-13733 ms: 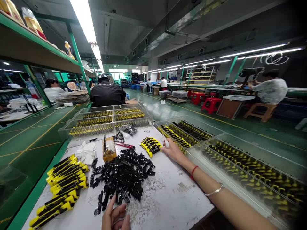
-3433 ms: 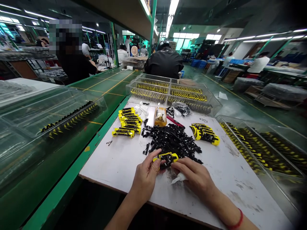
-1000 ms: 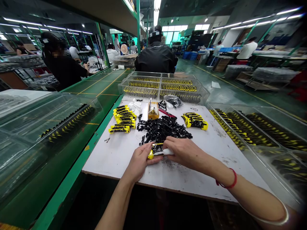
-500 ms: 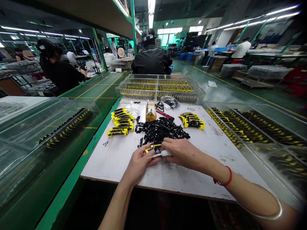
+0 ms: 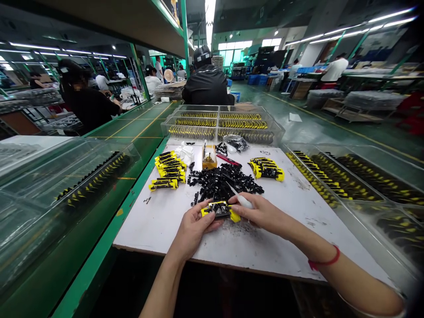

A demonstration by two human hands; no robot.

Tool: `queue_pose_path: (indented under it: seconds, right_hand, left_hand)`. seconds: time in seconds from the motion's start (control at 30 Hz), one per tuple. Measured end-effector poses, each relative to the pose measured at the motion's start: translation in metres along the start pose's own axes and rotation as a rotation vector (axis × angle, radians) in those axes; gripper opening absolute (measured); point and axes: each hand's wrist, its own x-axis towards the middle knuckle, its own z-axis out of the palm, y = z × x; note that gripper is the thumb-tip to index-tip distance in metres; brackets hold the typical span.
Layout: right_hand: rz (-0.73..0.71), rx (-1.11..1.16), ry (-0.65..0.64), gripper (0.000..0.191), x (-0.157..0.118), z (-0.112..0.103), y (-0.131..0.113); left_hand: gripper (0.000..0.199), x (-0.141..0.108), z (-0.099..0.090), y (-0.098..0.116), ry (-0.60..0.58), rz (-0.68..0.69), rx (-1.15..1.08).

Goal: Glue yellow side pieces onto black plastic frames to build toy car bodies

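Note:
Near the front of the white board, my left hand (image 5: 198,223) is closed on the left end of a black-and-yellow plastic part (image 5: 221,211). My right hand (image 5: 256,210) holds a white tool (image 5: 244,202) with a rounded body and thin pointed tip, angled up and left. Fingers of that hand also touch the part's yellow right end. Just beyond lies a heap of small black pieces (image 5: 221,179). Finished-looking black-and-yellow parts lie in a left group (image 5: 169,168) and a right group (image 5: 267,168).
A yellowish box (image 5: 209,162), a red pen-like item (image 5: 228,159) and a clear bag (image 5: 236,143) lie behind the heap. Clear trays of parts stand at the back (image 5: 217,137), right (image 5: 351,201) and left (image 5: 71,201). A person in black (image 5: 208,81) sits ahead.
My right hand has turned the white tool so its tip points up, away from the part. The part's yellow right end now shows, with the right fingers at it.

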Motion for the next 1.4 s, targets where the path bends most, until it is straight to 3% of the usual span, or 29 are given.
queue_pose_path:
  seconds: [0.17,0.57,0.93,1.17,1.4]
  right_hand:
    - [0.131,0.206,-0.064,0.033,0.0,0.012,-0.004]
    - [0.156,0.304,-0.082,0.028,-0.004,0.012,-0.011]
    - [0.167,0.254,-0.057,0.024,0.0,0.015,-0.003]
    - [0.064,0.029,0.04,0.017,-0.002,0.015,-0.002]
    - [-0.018,-0.005,0.071,0.02,-0.004,0.018,0.0]
  left_hand:
    - [0.053,0.0,-0.001,-0.001,0.009,-0.01,0.003]
    - [0.052,0.0,-0.002,-0.002,-0.035,-0.009,0.058]
    - [0.054,0.001,-0.002,-0.003,-0.043,-0.016,0.053]
    - [0.056,0.001,0.0,-0.002,-0.018,-0.003,0.097]
    - [0.061,-0.001,0.003,-0.002,-0.016,0.076,0.135]
